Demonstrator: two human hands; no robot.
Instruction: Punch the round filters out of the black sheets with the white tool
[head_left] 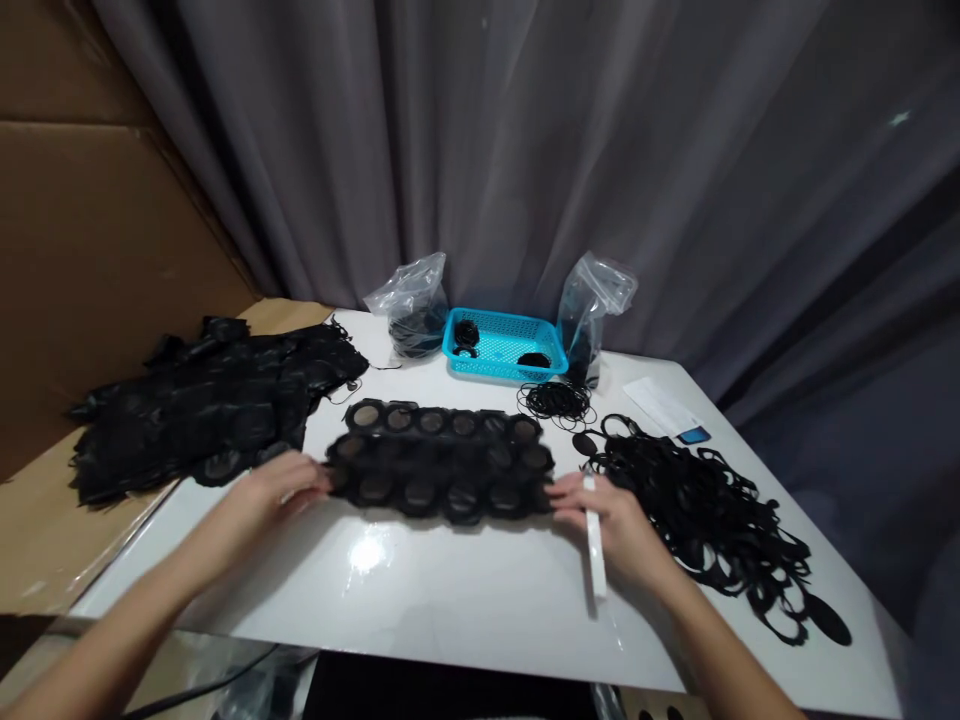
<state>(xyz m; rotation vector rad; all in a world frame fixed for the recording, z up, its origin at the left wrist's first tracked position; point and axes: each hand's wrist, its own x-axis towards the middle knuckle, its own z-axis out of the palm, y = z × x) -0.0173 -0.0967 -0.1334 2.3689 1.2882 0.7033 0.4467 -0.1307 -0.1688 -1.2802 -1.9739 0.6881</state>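
Two bare arms reach forward and inward from the lower corners of the view. The left forearm (pixel 127 640) angles up to the left hand (pixel 281 488), its fingers stretched rightward and palm down. The right forearm (pixel 720 650) rises to the right hand (pixel 604 520), its fingers pointing leftward and slightly curled. The hands face each other, well apart.

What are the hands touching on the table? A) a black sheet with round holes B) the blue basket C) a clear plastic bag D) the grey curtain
A: the left hand and the right hand are at the two ends of the black sheet with round holes.
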